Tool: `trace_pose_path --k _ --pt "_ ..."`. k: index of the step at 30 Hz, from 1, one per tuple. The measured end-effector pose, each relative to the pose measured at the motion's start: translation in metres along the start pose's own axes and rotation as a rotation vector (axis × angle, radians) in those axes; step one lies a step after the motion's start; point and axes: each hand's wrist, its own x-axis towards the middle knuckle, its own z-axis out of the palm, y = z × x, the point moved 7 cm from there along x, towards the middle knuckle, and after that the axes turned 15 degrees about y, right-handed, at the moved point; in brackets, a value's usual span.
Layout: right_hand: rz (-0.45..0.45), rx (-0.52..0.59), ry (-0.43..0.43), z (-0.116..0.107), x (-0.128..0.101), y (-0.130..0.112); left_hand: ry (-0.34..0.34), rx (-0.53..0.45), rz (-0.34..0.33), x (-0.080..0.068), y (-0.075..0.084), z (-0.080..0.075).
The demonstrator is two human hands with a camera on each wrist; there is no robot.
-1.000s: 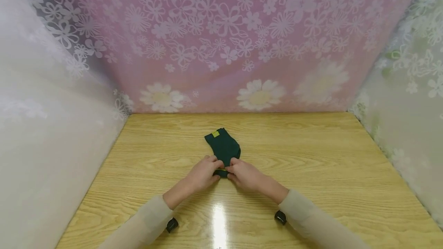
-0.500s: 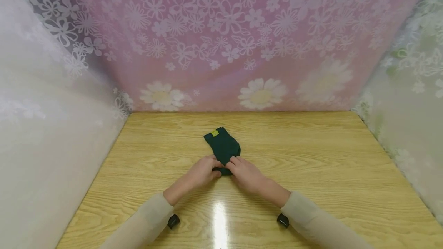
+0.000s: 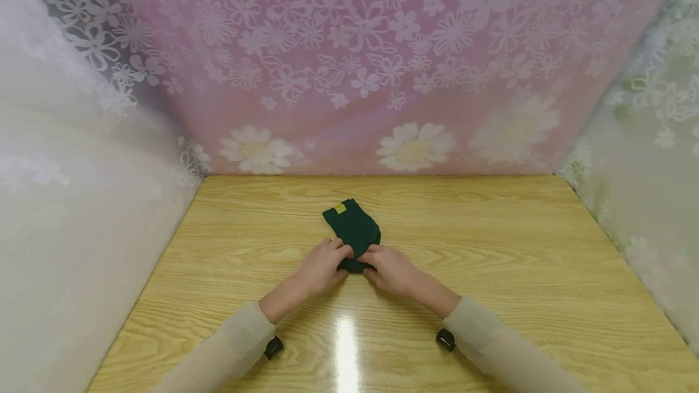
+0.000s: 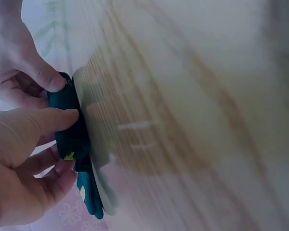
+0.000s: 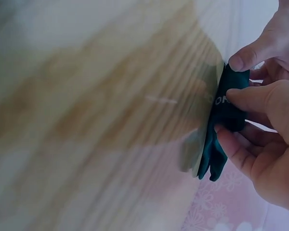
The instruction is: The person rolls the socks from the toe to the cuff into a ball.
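Note:
A dark green sock [image 3: 357, 228] lies on the wooden table, its far cuff end flat with a yellow patch [image 3: 340, 208] on it. The near end is rolled into a thick bundle, which the left wrist view shows side-on as a green roll [image 4: 73, 139]. My left hand [image 3: 323, 265] pinches the roll's left part between thumb and fingers. From the right, my right hand [image 3: 394, 270] grips the other part, thumb on the near side. White lettering [image 5: 222, 100] shows on the roll beside the thumb in the right wrist view.
The wood-grain table [image 3: 491, 247] stretches out around the hands. A pink flowered cloth [image 3: 349, 65] hangs along its back edge, with pale cloth walls at left and right. Black wrist devices [image 3: 445, 339] sit under both sleeves.
The hands have moved slightly away from the body, and the rolled near end has moved with them. A yellow strip on the roll, visible a second ago, is now hidden in the head view.

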Motion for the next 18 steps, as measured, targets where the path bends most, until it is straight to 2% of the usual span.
trace_pose_path --k 4,9,13,18 --pt "0.028 0.020 0.001 0.000 0.001 0.003 0.044 0.034 0.037 0.001 0.000 -0.003" --pt "0.086 0.057 -0.005 -0.001 0.004 0.005 0.038 0.025 0.028 0.002 -0.004 0.000" --pt "0.036 -0.048 -0.008 -0.002 0.005 0.003 -0.004 0.021 0.034 0.005 -0.006 0.002" --pt "-0.053 -0.188 0.051 -0.006 0.008 -0.007 -0.080 -0.034 0.038 0.010 -0.012 0.005"
